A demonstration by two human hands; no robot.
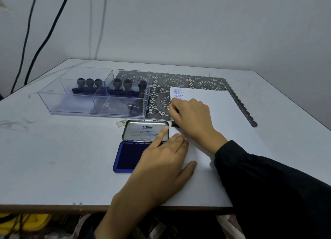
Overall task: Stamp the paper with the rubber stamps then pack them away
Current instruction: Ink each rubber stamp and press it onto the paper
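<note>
Stamping is under way: the right hand (pixel 190 116) grips a rubber stamp (pixel 175 123) pressed on the paper (pixel 223 124) below several "FRAGILE" prints (pixel 177 94). The left hand (pixel 161 162), fingers spread, rests flat on the paper's edge beside the open ink pad (pixel 130 157). Seven stamps (pixel 114 89) stand in the clear organiser (pixel 75 106); packing remains. Pale table (pixel 53 158), lace mat (pixel 179 81), bare wall.

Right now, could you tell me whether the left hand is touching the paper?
Touching. The head view shows the left hand lying flat with its thumb and fingers pressed on the paper's near left edge.
</note>
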